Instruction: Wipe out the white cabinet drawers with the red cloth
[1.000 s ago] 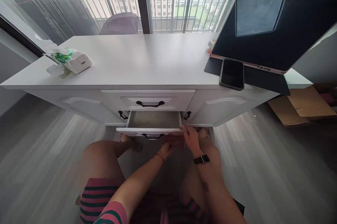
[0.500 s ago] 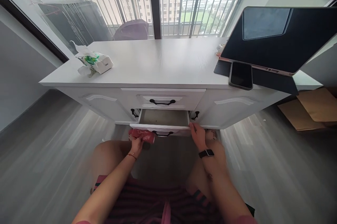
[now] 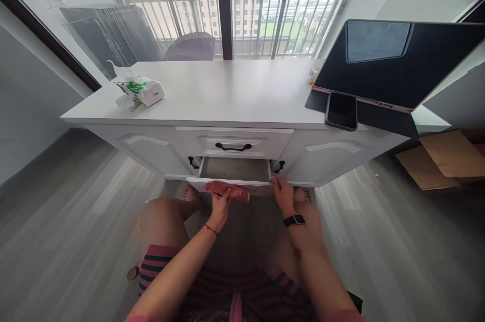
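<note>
A folded red cloth (image 3: 238, 193) with pale lettering is pinched in my left hand (image 3: 220, 209), in front of the lower drawer's face. That lower drawer (image 3: 192, 180) is pulled out, and its pale inside shows nothing in it. At the drawer's front right corner, my right hand (image 3: 283, 196) grips the edge with bent fingers; a black watch is on that wrist. The cloth hides most of the lower drawer's black handle. Above, the upper drawer (image 3: 265, 141) is closed.
On the white cabinet top (image 3: 227, 95) lie a tissue pack (image 3: 146, 91) at left, and a phone (image 3: 341, 111) in front of a dark-screened tablet or laptop (image 3: 390, 67) at right. Cardboard (image 3: 450, 160) lies on the floor at right. My knees flank the drawer.
My left hand has moved right with the red cloth, from the drawer's left end to near its middle. My right hand stays at the drawer's corner. The view has shifted slightly.
</note>
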`<state>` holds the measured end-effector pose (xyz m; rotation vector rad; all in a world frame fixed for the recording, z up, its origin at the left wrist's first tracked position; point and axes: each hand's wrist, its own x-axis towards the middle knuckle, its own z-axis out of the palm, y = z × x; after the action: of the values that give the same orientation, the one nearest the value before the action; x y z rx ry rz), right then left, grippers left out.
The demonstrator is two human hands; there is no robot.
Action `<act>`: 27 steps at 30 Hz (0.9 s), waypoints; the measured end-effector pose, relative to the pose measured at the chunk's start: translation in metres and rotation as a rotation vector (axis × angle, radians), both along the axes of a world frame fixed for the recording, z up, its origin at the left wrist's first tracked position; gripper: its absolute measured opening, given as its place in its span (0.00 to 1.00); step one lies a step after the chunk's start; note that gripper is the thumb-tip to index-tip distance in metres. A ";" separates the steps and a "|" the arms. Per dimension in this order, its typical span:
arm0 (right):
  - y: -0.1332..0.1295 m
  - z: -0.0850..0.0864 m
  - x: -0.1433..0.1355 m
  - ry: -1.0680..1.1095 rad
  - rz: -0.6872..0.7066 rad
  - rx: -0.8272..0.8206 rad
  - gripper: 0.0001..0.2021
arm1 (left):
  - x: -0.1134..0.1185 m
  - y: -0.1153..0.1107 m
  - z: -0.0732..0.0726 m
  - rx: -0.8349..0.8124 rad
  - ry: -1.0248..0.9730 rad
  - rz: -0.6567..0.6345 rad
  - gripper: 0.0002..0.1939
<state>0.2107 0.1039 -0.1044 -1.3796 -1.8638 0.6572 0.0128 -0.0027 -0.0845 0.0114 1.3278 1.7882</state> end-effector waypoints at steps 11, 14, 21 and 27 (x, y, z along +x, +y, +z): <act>0.007 0.009 0.010 0.077 0.066 -0.089 0.30 | 0.102 0.034 -0.033 0.088 0.062 -0.233 0.28; 0.009 0.009 0.011 0.089 0.089 -0.113 0.29 | 0.117 0.042 -0.044 0.042 0.000 -0.265 0.26; 0.009 0.013 0.015 0.052 0.136 -0.120 0.27 | 0.125 0.055 -0.060 -0.050 -0.229 -0.277 0.25; 0.011 0.010 0.014 0.041 0.115 -0.121 0.28 | 0.112 0.050 -0.072 -0.041 -0.265 -0.193 0.26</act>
<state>0.2243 0.1153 -0.0948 -1.3315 -1.9081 0.8628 0.1251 0.0475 -0.1565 -0.1127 1.1328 1.5408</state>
